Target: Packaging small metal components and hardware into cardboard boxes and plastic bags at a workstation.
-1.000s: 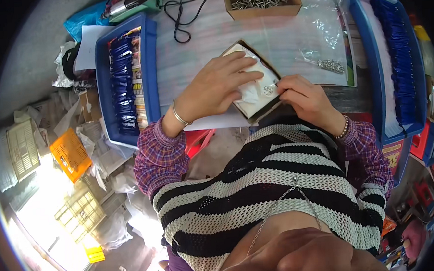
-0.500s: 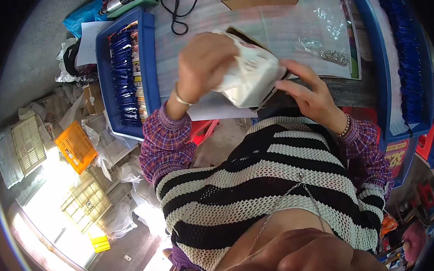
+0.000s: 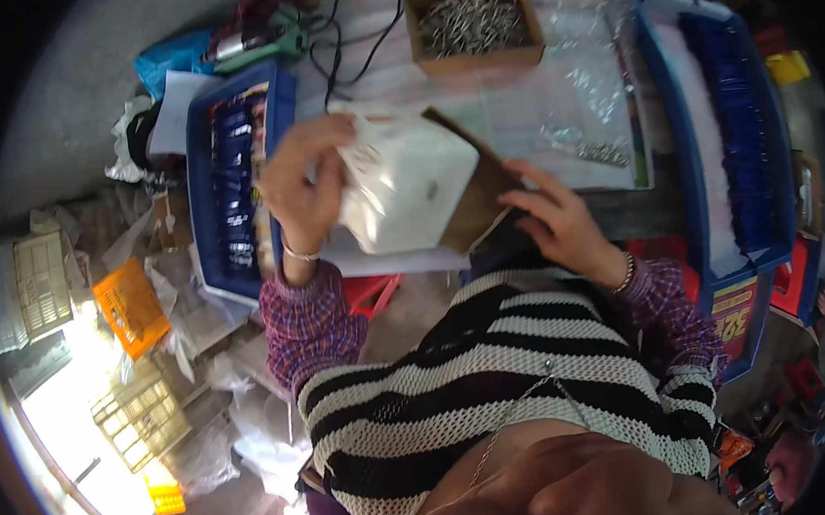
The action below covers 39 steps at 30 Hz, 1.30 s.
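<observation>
My left hand (image 3: 308,179) is closed on the near-left side of a shiny white plastic bag (image 3: 409,188), its fingers pressed into the film. The bag looks full and stands partly out of a brown cardboard box (image 3: 486,202), whose inner walls show along the bag's right side. My right hand (image 3: 560,214) grips that box by its right edge, thumb and fingers on the cardboard. What the bag contains is hidden. Both are held above the front edge of the table, close to my body.
An open carton (image 3: 475,26) of metal screws stands at the back. Blue trays of blue packets flank me, one at left (image 3: 280,125), one at right (image 3: 704,214). A small clear bag of metal pieces (image 3: 603,154) lies right. Behind the left tray is a green power tool (image 3: 266,43) with a black cord.
The white bag has moved left out of the cardboard box with my left hand, and more of the box's inside shows. My right hand stays on the box. The whole view has shifted slightly.
</observation>
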Motion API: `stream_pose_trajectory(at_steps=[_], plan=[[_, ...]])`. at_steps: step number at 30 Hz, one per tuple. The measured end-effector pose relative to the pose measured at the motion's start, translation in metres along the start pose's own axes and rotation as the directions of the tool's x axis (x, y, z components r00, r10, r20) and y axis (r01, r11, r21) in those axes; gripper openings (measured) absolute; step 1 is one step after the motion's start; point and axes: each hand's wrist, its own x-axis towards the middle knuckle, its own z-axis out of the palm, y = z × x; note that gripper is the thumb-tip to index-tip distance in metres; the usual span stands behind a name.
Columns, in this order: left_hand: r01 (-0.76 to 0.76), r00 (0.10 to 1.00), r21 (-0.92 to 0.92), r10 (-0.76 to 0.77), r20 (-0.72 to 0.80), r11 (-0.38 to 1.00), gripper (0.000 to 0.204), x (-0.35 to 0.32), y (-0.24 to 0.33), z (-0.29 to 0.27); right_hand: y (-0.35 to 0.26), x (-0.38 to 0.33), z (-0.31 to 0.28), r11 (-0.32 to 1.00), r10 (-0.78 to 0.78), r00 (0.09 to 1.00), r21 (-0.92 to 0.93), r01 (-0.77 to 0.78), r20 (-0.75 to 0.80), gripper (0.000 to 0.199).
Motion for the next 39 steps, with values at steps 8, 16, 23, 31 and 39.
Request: stream_pose_trajectory(at_steps=[8, 16, 23, 31, 39], plan=[[-0.404, 0.876, 0.077, 0.361, 0.32, 0.911, 0.025, 0.007, 0.029, 0.05, -0.002, -0.007, -0.001, 0.971, 0.183, 0.983, 0.157, -0.18, -0.011, 0.041], [-0.394, 0.803, -0.014, 0.352, 0.481, 0.919, 0.024, -0.002, 0.023, 0.062, 0.003, -0.003, -0.008, 0.843, 0.325, 0.942, 0.428, -0.327, 0.08, 0.049], [-0.35, 0.835, 0.111, 0.256, 0.487, 0.93, 0.018, -0.016, 0.01, 0.063, -0.002, 0.009, -0.013, 0.939, 0.216, 0.959, 0.229, -0.256, 0.186, 0.068], [-0.369, 0.849, 0.056, 0.312, 0.426, 0.928, 0.026, -0.031, 0.016, 0.077, -0.003, 0.011, -0.005, 0.974, 0.139, 0.958, 0.141, -0.178, 0.25, 0.084], [-0.121, 0.931, -0.178, 0.174, 0.321, 0.977, 0.029, -0.054, 0.031, 0.031, -0.001, 0.013, -0.006, 0.977, 0.128, 0.954, 0.133, -0.169, 0.271, 0.086]])
